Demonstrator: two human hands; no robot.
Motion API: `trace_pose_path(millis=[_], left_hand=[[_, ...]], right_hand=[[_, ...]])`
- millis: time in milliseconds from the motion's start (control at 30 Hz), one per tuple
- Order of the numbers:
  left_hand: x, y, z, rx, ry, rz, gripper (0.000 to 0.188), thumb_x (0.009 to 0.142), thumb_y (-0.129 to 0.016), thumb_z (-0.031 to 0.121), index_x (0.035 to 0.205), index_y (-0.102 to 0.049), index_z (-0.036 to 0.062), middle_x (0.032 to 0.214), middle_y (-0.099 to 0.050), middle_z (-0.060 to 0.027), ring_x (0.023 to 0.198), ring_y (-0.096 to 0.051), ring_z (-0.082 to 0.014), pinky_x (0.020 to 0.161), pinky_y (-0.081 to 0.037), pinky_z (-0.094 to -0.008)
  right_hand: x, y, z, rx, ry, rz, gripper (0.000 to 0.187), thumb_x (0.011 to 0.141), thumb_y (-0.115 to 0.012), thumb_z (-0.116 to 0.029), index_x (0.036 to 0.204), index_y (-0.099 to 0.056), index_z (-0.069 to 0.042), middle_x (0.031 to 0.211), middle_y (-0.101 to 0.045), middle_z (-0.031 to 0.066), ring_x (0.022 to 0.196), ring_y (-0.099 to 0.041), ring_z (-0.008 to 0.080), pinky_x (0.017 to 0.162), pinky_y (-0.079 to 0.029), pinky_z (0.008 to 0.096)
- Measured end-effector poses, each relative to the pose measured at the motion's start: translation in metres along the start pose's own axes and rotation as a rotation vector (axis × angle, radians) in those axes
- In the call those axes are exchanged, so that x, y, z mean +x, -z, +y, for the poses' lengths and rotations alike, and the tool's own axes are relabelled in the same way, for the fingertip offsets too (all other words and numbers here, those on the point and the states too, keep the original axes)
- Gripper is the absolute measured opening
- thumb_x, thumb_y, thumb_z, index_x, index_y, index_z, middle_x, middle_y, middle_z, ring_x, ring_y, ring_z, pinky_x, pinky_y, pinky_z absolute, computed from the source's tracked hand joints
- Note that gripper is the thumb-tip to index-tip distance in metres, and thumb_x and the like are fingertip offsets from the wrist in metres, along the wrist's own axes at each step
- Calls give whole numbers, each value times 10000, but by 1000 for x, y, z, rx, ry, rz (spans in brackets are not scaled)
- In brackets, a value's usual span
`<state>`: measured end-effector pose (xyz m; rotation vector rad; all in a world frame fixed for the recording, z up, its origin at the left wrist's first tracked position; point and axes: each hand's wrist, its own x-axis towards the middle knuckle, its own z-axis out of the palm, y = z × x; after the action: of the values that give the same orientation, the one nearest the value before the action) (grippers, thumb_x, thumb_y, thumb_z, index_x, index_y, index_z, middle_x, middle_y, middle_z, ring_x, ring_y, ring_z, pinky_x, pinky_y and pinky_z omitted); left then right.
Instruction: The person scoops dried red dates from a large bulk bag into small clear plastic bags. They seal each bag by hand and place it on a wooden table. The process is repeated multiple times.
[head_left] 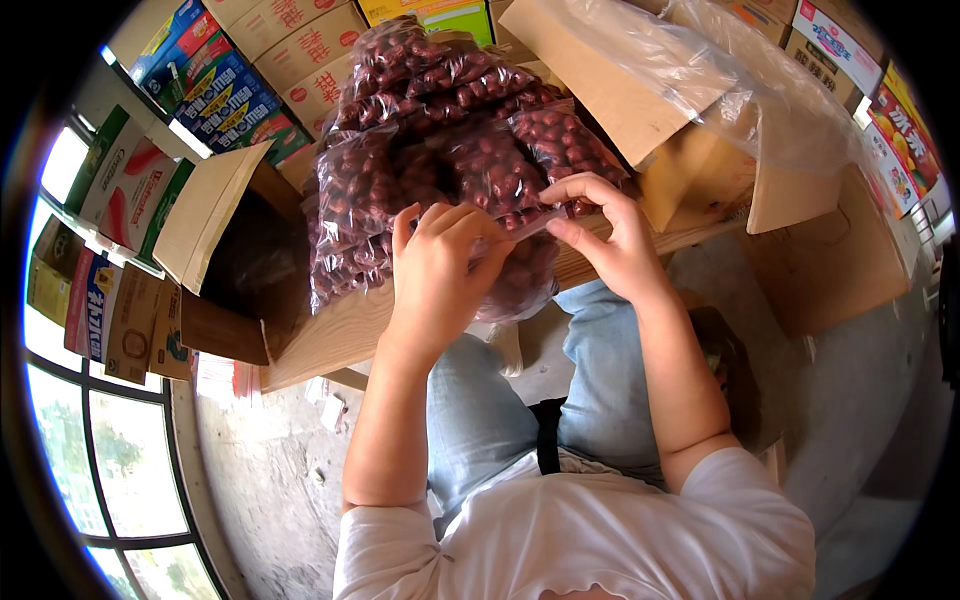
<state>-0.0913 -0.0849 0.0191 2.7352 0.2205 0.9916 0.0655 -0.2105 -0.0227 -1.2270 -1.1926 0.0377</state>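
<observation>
Bags heaped on table, one carton left, another carton right, stacked boxes behind, hands in front

My feed is bright, with daylight from the window at left, its panes bleached nearly white. I see glints on the bagged red fruit, dark shadow inside the open carton, and fisheye bending toward black corners.

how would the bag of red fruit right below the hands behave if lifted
The bag would probably sag and flex, since it looks thin and see-through. The red fruit bunched inside may make it bottom-heavy. The bag's shine suggests a slippery surface.
</observation>
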Motion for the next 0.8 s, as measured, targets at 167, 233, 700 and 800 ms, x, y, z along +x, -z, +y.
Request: trace_pose_path(millis=[167, 233, 700, 800], left_hand=[[-4, -2, -2, -14, 20, 26, 115, 765, -740, 145, 780, -645, 82, 807, -648, -12, 816, -595, -231, 888, -384, -363], [-5, -1, -2, -33, 28, 39, 113, 766, -739, 141, 780, -645, 81, 803, -645, -14, 816, -593, -234, 887, -383, -364], [-19, -2, -14, -103, 74, 91, 159, 715, -783, 185, 795, -669, 107, 811, -646, 7, 836, -589, -216, 870, -384, -370], [-22, 5, -17, -180, 45, 125, 265, 658, -818, 87, 854, -650, 28, 848, -663, -81, 805, -620, -259, 777, -465, -352]], right_hand=[[2, -13, -11, -151, 56, -132, 63, 796, -652, 56, 852, -645, 29, 872, -663, 80, 856, -615, 184, 819, -466, 299], [3, -14, -12, -159, 11, -127, 60, 789, -652, 68, 834, -643, 30, 860, -661, 85, 838, -613, 191, 797, -468, 308], [9, -25, -18, -436, 223, -146, 78, 764, -698, -73, 789, -625, -61, 781, -638, 57, 785, -608, 268, 779, -428, 370], [7, -24, -14, -436, 208, -133, 67, 780, -677, -61, 778, -610, -63, 758, -623, 59, 765, -597, 264, 765, -417, 365]])
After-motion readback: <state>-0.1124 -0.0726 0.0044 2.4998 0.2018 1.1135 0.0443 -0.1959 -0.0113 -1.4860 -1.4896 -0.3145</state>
